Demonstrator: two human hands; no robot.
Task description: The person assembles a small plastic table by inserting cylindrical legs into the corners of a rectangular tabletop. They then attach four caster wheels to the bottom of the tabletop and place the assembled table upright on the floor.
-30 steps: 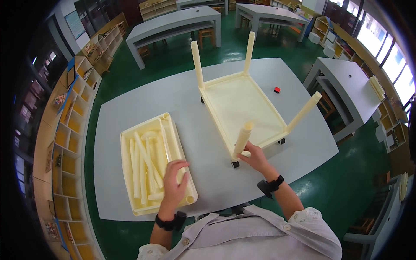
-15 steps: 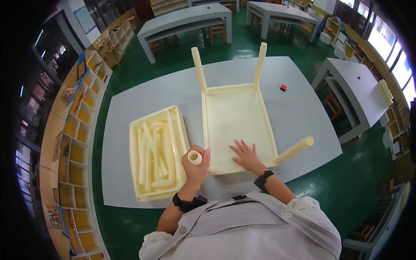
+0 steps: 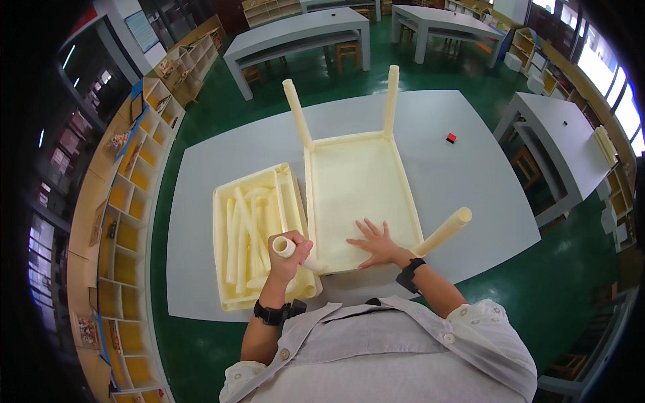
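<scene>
Left hand closed around a cream tube leg, gripping it near its open upper end; the leg tilts, lower end down at the near left corner of the upturned stool. Whether that end is seated in the corner cannot be told.

Right hand open, fingers spread, palm flat on the stool's underside near its front edge.

Stool lies seat-down on the grey table, a cream rectangular frame. Three legs already on it: two at the far corners standing up, far left leg and far right leg; a third leg at the near right corner, just beside the right wrist, leaning outward in the fisheye view.

Cream tray just left of the stool, touching or nearly touching it, holding several loose cream tubes lying lengthwise. Left hand sits over the tray's right edge.

Small red block on the table, well apart, far right of the stool.

Black watch band on each wrist.
</scene>
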